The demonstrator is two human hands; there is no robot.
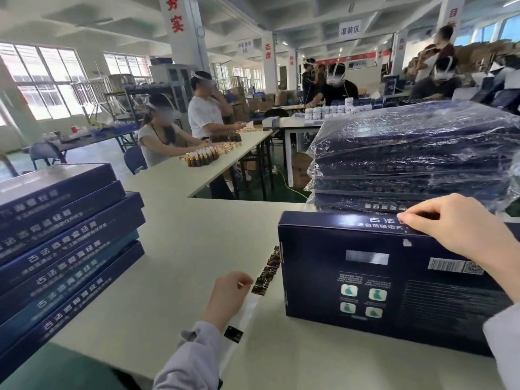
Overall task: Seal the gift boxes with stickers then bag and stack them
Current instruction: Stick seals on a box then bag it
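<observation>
Workers in white headgear sit at long tables across a bright factory floor, some with rows of small brown bottles [202,159] in front of them. Closer to us, a white counter [197,235] carries everything we are working with.

One dark blue gift box [380,291] stands on its long edge at the right of the counter. Its printed back, with barcode and four green icons, faces us, and its narrow lettered side faces up. Our right hand [450,229] reaches over from the right, fingers [405,218] curled, thumb and forefinger pinching the upper edge of that narrow side.

Just behind the box rises a stack of bagged boxes [422,153], each wrapped in crinkled clear plastic. We cannot tell whether the upright box leans against it.

Beside the box's left end lies a sticker strip [267,274], dark gold-edged labels on a clear backing running toward us. Our left hand [228,291] rests at the strip with fingers curled, tips right by the nearest of those labels. We cannot tell whether they have hold of it. One more dark label [233,333] sits on the backing by our left wrist.

At far left, well apart from the strip, is a stack of unbagged boxes [64,243], slightly fanned, white lettering on their sides.
</observation>
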